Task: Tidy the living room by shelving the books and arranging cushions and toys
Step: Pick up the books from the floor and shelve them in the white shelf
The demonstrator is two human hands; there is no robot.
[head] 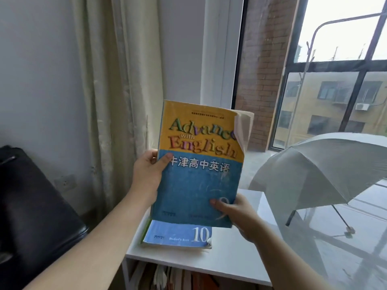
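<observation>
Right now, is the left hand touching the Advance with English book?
Touching. The head view shows the left hand gripping the book at its left edge, with the thumb pressed flat on the front cover.

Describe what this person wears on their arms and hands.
Nothing worn shows. The left hand and right hand are bare: no gloves, rings or watch. The left arm and right arm are uncovered down to the frame edge, no sleeve in view.

white wall | cream curtain | daylit window | grey umbrella | black chair
</observation>
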